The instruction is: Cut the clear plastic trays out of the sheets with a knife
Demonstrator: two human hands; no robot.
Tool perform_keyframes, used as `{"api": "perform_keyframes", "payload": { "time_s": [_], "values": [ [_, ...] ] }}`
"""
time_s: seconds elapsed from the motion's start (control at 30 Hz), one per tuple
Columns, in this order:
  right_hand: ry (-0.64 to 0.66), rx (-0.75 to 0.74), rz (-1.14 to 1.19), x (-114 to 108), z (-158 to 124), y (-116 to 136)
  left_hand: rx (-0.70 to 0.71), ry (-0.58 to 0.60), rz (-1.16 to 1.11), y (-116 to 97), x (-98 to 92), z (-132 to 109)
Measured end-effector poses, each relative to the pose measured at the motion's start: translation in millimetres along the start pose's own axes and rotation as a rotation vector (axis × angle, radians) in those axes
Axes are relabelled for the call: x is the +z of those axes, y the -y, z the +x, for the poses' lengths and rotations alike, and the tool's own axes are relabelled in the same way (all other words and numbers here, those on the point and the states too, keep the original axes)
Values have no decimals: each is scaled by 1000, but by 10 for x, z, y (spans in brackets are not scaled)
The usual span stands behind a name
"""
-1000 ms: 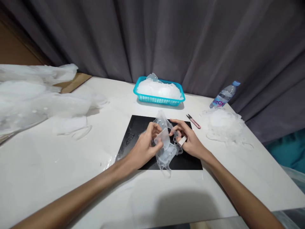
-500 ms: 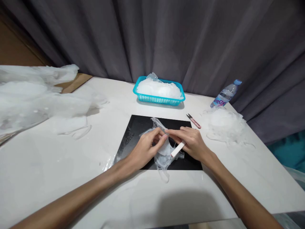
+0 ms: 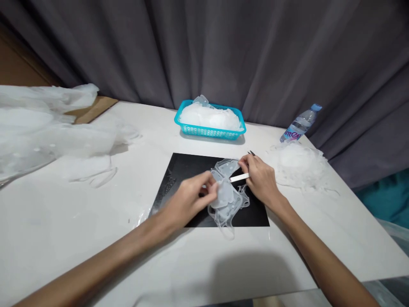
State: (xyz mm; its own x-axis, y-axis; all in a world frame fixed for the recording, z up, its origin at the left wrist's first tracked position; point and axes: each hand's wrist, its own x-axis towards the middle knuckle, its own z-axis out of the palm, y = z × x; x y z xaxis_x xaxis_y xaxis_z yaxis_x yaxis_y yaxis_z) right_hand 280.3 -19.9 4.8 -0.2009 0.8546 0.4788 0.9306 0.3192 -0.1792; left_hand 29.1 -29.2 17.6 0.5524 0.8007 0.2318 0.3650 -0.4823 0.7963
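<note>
My left hand (image 3: 188,200) pinches a small clear plastic piece (image 3: 224,194) over a black mat (image 3: 188,170) in the middle of the white table. Under it lies a clear moulded plastic sheet (image 3: 230,204), spread on the mat. My right hand (image 3: 260,177) is closed round a thin white stick-like tool (image 3: 239,178), whose tip points left toward the sheet. The two hands are close together, the sheet between them.
A turquoise basket (image 3: 209,130) heaped with clear plastic pieces stands behind the mat. Small snips (image 3: 251,153) peek out behind my right hand. A loose heap of plastic trimmings (image 3: 295,164) and a water bottle (image 3: 299,124) lie at the right. Large plastic sheets (image 3: 47,132) cover the left. Grey curtain behind.
The plastic sheet has gone from being held up to lying flat on the mat. My right hand moved right and back, turning the white tool to point left.
</note>
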Motion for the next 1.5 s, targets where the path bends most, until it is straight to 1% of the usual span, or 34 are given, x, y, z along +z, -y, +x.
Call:
{"api": "perform_keyframes", "payload": {
  "time_s": [0.07,0.13,0.2,0.3,0.33,0.37,0.4,0.47,0.53,0.57,0.63,0.7,0.77,0.83,0.9,0.97,1.03,1.13,1.23,1.33,1.5],
  "values": [
    [44,28,40,25,-28,-60,-107,-18,-163,45,-66,32],
    [70,39,69,32,-60,-77,-152,16,-245,109,-110,60],
    [42,50,75,3,-87,-53,-149,64,-239,162,-126,75],
    [-64,79,109,-107,-114,14,-131,113,-158,182,-119,67],
    [-79,80,154,-153,-122,34,-117,124,-131,171,-114,60],
    [-63,75,218,-197,-130,48,-96,133,-96,154,-108,51],
    [-14,68,293,-236,-139,57,-69,134,-51,133,-99,42],
    [158,46,430,-284,-163,66,-28,111,51,88,-68,30],
    [338,22,510,-291,-192,77,-37,61,122,56,-14,35],
    [401,11,542,-282,-207,88,-56,33,139,49,20,47],
    [470,3,625,-254,-233,124,-93,-14,151,57,89,83],
    [500,27,742,-227,-252,167,-94,-33,142,83,140,121],
    [540,54,864,-212,-263,203,-78,-7,123,109,154,143],
    [581,77,934,-209,-268,217,-69,58,105,120,132,142],
    [563,93,888,-208,-270,209,-69,127,91,115,85,124],
    [490,75,768,-198,-270,192,-61,162,69,100,30,105],
    [430,2,680,-175,-270,180,-65,182,39,78,-21,95],
    [414,-106,647,-129,-274,184,-115,221,11,33,-66,95],
    [395,-117,635,-97,-280,195,-152,236,23,-11,-66,100],
    [392,-113,627,-82,-286,185,-143,241,5,-19,-41,99],
    [401,-165,524,-71,-283,173,-146,249,-4,7,14,95]
  ]
}}
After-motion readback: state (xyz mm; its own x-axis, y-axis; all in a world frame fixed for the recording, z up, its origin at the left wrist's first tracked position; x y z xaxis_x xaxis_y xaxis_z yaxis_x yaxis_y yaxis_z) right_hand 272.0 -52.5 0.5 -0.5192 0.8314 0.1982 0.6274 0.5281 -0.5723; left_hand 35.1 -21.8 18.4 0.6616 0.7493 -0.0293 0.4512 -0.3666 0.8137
